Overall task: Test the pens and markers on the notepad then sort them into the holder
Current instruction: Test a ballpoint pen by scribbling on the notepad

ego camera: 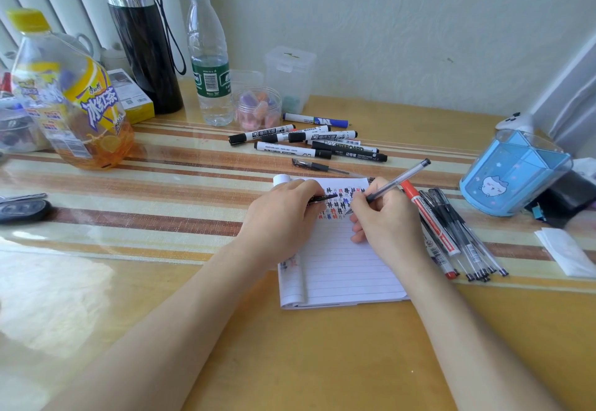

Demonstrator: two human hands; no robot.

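On the notepad's top edge: both hands are working side by side, close together but not touching.
Right hand (387, 217): is pinching a clear pen (396, 181) low on the barrel with curled fingers. The tip is meeting the paper and the back end is pointing up and away to the right.
Left hand (280, 213): is resting on the left part of the page, its fingers curling round a thin black piece (322, 198) that is poking toward the right hand. Whether it is a cap or a pen, I cannot tell.
Notepad (342, 265): is lying on the counter (290, 346) in front of the person, lined page up, with a sheet curling over along its left side.
Marks (342, 200): small black, red and blue hashes are filling the top of the page between the hands.
Pile (467, 242): clear pens and a red marker (432, 220) are lying just right of the notepad, partly under the right wrist.
Markers (309, 139): several black-capped ones and a blue marker (316, 119) are lying beyond the notepad, with a black pen (319, 166) nearest the page.
Holder (512, 175): blue, is standing at the far right, beyond the pile and well apart from the notepad.
Back left: a tea bottle (71, 97), a black flask (142, 39), a water bottle (209, 55) and a small jar (258, 108) are standing along the wall side.
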